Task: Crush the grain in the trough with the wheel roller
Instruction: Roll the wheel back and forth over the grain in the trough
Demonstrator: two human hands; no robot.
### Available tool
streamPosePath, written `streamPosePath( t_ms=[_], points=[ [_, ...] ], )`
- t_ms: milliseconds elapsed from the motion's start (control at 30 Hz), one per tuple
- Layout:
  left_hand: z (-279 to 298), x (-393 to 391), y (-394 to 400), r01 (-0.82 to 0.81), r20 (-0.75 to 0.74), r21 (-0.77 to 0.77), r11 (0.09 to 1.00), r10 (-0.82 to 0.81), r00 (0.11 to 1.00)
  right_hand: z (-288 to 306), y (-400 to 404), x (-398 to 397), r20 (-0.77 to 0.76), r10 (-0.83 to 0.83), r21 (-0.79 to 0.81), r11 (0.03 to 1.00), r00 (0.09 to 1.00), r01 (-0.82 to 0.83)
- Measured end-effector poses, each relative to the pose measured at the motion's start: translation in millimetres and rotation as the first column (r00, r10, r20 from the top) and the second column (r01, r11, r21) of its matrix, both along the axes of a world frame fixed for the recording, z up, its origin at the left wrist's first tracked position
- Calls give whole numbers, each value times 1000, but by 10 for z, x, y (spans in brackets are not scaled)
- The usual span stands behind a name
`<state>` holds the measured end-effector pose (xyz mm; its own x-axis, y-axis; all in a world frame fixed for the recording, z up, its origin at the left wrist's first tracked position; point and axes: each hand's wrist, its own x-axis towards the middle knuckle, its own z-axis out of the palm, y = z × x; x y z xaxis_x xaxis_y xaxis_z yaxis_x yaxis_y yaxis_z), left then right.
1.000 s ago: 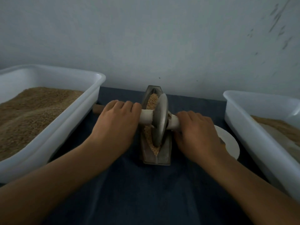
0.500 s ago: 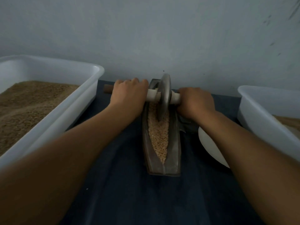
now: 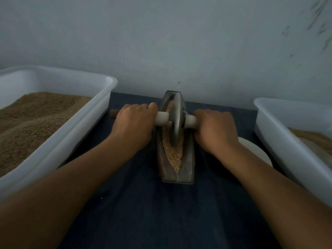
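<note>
Both my hands grip the axle either side of the wheel roller (image 3: 177,119): left hand (image 3: 133,123), right hand (image 3: 214,129). Its disc stands in the trough (image 3: 187,159), mid-length, on loose grain (image 3: 173,153). It looks heavy and rigid; holding close to the disc should steady it.

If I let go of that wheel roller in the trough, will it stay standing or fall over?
Probably tips: the wheel roller stands on a thin disc edge, steadied only by the left hand and right hand gripping its axle. The narrow trough walls would likely catch it. It looks metal, so probably heavy.
</note>
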<state>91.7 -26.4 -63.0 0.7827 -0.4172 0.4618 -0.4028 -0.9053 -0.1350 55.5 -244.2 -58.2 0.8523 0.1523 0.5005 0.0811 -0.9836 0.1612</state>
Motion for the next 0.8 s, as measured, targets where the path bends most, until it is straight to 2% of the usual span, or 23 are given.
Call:
streamPosePath(
  t_ms=[200, 367, 633, 800],
  points=[
    [111, -398, 100, 128, 71, -48, 991, -124, 990, -53, -11, -540, 58, 71, 64, 995, 996, -75],
    [141, -549, 153, 150, 115, -44, 988, -144, 983, -71, -11, -673, 83, 100, 84, 991, 992, -107],
    [26, -218, 76, 69, -2, -26, 997, -69, 998, -86, -36, -226, 75, 47, -3, 999, 996, -47],
    [65, 134, -32, 19, -53, -19, 1000, -20, 998, -24, -91, 223, -19, -1, -23, 1000, 1000, 0]
  ],
)
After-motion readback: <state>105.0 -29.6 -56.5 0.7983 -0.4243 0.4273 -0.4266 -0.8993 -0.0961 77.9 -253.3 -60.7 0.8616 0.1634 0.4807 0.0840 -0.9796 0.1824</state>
